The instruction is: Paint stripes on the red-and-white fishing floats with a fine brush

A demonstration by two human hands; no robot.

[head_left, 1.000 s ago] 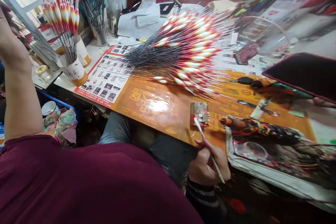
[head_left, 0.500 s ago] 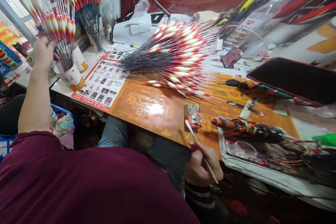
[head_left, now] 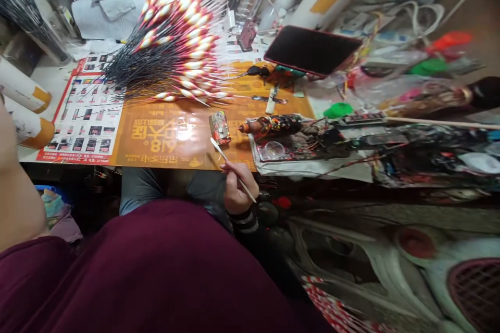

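The right hand (head_left: 239,187) holds a thin white stick (head_left: 217,149) tight like a pen, which keeps it steady (it may be a brush, but the tip is hard to see), its end over an orange mat (head_left: 172,153), just beside a small painted block (head_left: 219,127).

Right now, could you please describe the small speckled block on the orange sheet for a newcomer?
Find the orange printed sheet on the desk. Near its middle, just beyond the white tip of the thin stick in the right hand, lies a small rectangular block, red-and-grey speckled, far shorter than the nearby fishing floats.
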